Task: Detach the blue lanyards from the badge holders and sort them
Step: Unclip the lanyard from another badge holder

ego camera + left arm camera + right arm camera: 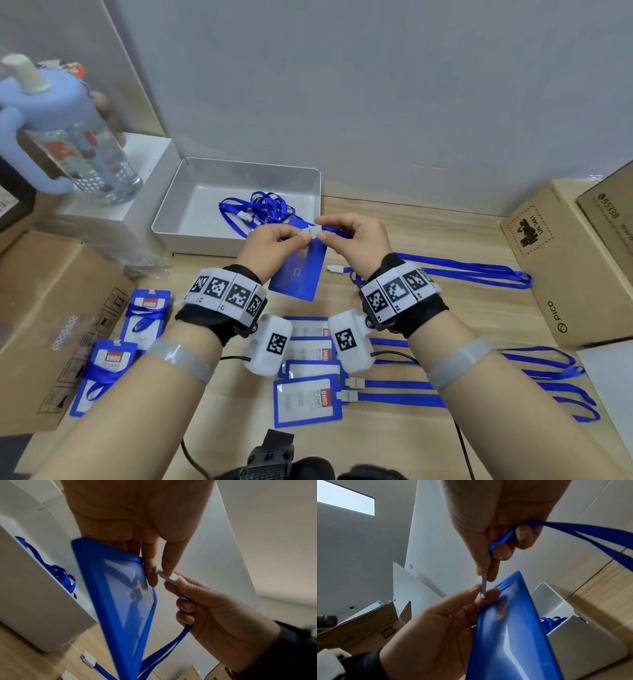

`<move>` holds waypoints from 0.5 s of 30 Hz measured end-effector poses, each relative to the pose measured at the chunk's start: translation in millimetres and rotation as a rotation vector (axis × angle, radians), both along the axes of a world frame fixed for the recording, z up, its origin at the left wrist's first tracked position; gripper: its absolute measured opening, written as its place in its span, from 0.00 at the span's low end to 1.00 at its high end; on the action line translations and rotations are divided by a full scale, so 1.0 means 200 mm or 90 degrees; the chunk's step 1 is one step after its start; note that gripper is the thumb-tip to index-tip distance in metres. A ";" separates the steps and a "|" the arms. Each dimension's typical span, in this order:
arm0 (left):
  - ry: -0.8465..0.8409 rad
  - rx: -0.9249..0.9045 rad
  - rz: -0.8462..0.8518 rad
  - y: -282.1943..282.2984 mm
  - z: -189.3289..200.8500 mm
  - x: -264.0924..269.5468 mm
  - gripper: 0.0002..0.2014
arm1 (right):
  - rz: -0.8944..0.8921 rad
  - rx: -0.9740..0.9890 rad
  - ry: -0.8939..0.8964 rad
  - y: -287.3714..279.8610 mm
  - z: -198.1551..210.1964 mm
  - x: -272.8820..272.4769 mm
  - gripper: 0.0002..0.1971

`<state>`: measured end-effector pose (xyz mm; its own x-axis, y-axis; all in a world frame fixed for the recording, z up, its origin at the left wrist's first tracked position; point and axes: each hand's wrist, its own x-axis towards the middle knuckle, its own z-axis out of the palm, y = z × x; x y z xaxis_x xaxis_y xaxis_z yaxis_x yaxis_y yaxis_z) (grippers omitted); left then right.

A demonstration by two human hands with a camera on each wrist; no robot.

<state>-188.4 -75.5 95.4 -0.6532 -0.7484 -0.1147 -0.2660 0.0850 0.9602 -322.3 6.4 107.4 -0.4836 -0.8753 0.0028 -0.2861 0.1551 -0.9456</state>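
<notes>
A blue badge holder (298, 270) hangs in the air above the table, its back toward the head camera. My left hand (274, 245) pinches the white clip (310, 232) at the holder's top edge. My right hand (356, 240) pinches the other half of that clip (169, 578) and curls its lower fingers round the blue lanyard strap (583, 532). The strap (462, 270) trails right over the table. The clip (483, 588) shows edge-on between both hands' fingertips in the right wrist view, beside the holder (508, 635).
A grey tray (191, 212) behind my hands holds loose blue lanyards (263, 207). Several badge holders with lanyards (308, 399) lie near the front edge, two wrapped ones (145, 317) at the left. Cardboard boxes (51, 318) (561, 260) flank the table; a water bottle (68, 133) stands back left.
</notes>
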 end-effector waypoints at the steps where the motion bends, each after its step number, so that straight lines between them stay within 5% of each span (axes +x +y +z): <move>1: -0.013 -0.005 0.011 0.00 0.00 0.00 0.15 | -0.002 -0.001 0.006 0.00 0.01 0.00 0.10; 15: -0.148 -0.151 0.010 0.01 0.02 -0.02 0.12 | 0.002 0.039 0.107 0.00 0.04 0.03 0.09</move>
<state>-191.5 -74.2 99.7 -0.6184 -0.7816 -0.0813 -0.4788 0.2928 0.8276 -315.5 6.4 115.6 -0.4775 -0.8781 0.0300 -0.4404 0.2096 -0.8730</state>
